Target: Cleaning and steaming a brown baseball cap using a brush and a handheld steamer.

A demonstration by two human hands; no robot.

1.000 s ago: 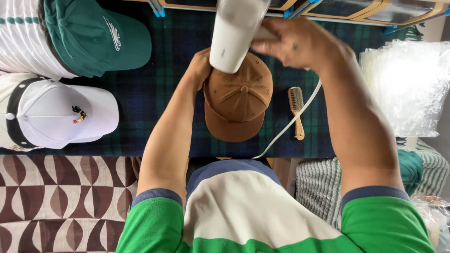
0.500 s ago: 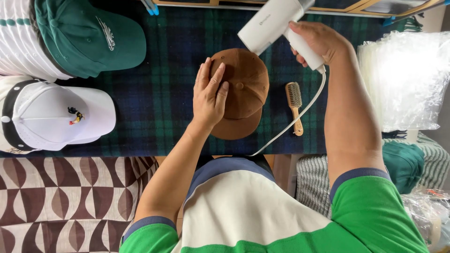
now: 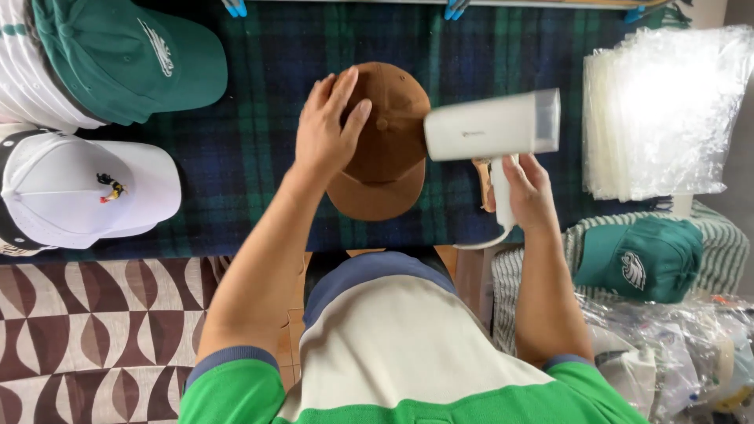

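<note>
A brown cap (image 3: 389,145) lies on a dark green and blue plaid cloth (image 3: 259,157), brim toward me. My left hand (image 3: 328,129) rests flat on the left side of its crown, fingers spread. My right hand (image 3: 528,188) grips the handle of a white handheld steamer (image 3: 491,129), whose head lies sideways just right of the cap, nozzle end touching or close to the crown. A white cord runs down from the handle. A wooden brush is mostly hidden behind the steamer and my right hand.
A green cap (image 3: 126,55) and a white cap (image 3: 78,188) lie at the left. A stack of clear plastic bags (image 3: 667,110) sits at the right, another green cap (image 3: 640,255) on striped cloth below it. Patterned brown fabric (image 3: 94,330) lies at lower left.
My right hand has brought the steamer down from above the cap to its right side, turned sideways. My left hand stayed on the cap's crown, sliding slightly up.
</note>
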